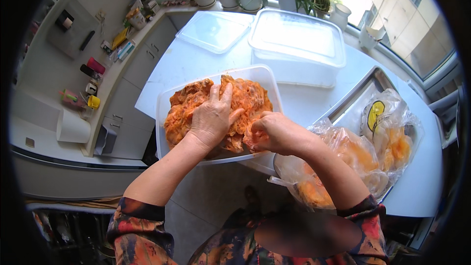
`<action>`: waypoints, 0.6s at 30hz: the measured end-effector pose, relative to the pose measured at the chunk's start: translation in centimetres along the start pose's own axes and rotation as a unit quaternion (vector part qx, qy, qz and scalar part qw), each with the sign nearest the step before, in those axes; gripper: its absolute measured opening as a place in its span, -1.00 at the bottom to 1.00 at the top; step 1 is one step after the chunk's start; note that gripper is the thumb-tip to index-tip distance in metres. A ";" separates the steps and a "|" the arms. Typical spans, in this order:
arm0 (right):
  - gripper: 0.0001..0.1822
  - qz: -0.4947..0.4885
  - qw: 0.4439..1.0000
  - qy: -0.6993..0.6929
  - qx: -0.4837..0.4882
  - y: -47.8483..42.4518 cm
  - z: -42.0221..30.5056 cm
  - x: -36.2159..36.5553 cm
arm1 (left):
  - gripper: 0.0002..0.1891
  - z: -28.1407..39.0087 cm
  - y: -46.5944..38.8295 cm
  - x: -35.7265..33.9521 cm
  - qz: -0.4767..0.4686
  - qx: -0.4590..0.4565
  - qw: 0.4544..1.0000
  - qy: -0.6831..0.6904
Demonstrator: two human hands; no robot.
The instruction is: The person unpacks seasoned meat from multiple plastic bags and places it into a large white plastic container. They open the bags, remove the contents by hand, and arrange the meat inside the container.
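Observation:
A translucent plastic container (160, 117), set at the table's near left edge, holds a heap of orange-red food, seemingly marinated meat (184, 106). My left hand (212, 115) lies flat on the heap's middle, thumb and fingers apart, gripping nothing; its fingertips reach a gap between two lumps. At the container's near right corner, my right hand (278, 132) has its fingers curled round a pinkish-orange piece (254, 139) at the heap's edge. The curled fingers hide part of that piece.
Right of the container, a metal tray (347, 97) holds clear plastic bags (349, 147) with orange contents. Behind stand a lidded plastic box (294, 62) and a loose clear lid (215, 31). Potted plants (252, 2) line the window. A cluttered counter (125, 60) runs along the left.

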State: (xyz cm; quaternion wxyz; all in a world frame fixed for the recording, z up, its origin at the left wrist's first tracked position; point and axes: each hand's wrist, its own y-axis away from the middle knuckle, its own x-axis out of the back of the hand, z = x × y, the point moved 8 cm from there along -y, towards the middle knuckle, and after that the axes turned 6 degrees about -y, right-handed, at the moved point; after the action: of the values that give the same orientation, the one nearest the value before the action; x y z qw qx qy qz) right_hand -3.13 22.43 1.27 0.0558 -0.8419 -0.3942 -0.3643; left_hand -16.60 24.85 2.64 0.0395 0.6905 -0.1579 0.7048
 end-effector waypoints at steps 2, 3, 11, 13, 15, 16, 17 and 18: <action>-0.68 0.024 0.998 0.063 -0.003 -0.6 -0.1 -0.8 | -0.29 0.1 -0.3 -0.2 -0.038 0.006 0.999 -0.030; -0.68 0.031 0.997 0.073 -0.008 -0.6 0.1 -1.1 | -0.29 0.3 -0.5 0.0 -0.060 0.004 0.997 -0.038; -0.68 0.169 0.984 -0.029 0.038 5.4 -2.7 5.6 | -0.33 1.6 0.2 0.9 0.080 -0.158 0.980 -0.093; -0.69 0.192 0.980 -0.018 0.037 9.1 -3.5 7.7 | -0.31 1.3 0.7 -1.2 0.003 -0.142 0.988 -0.053; -0.71 0.232 0.972 -0.017 0.026 13.6 -4.0 9.7 | -0.28 2.0 1.1 -1.4 0.044 -0.150 0.987 -0.034; -0.74 0.242 0.970 -0.024 0.016 15.6 -4.1 10.3 | -0.24 2.4 0.9 -1.8 -0.002 -0.133 0.990 -0.050; -0.77 0.251 0.968 -0.030 0.008 17.6 -4.2 10.9 | -0.25 2.7 0.9 -1.4 -0.019 -0.120 0.991 -0.054; -0.79 0.237 0.971 -0.019 0.009 19.3 -4.7 11.0 | -0.27 2.9 1.2 -0.5 -0.019 -0.115 0.992 -0.057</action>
State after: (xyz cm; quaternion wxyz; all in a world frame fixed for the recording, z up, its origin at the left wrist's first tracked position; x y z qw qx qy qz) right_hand 12.43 14.30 15.63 0.1406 -0.9176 -0.1873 -0.3213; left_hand -14.15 23.03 1.97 0.1227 0.7230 -0.2266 0.6410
